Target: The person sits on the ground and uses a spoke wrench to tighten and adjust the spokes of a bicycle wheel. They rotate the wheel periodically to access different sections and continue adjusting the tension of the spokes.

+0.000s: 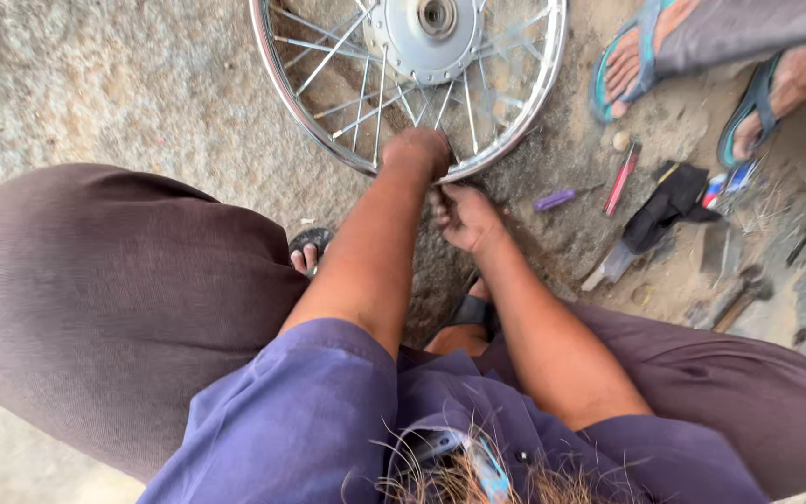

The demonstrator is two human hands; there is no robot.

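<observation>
Rim [524, 112] gripped by our left hand [415, 149], fingers curled; right hand [464, 217] pinched something small just below; what stayed hidden. Progress unclear.

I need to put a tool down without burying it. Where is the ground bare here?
Bare ground lies left of the spoked wheel, above the person's left knee. It is crowded right of the right hand: purple-handled tool, red tool, black cloth, hammer and another person's sandalled feet.
</observation>
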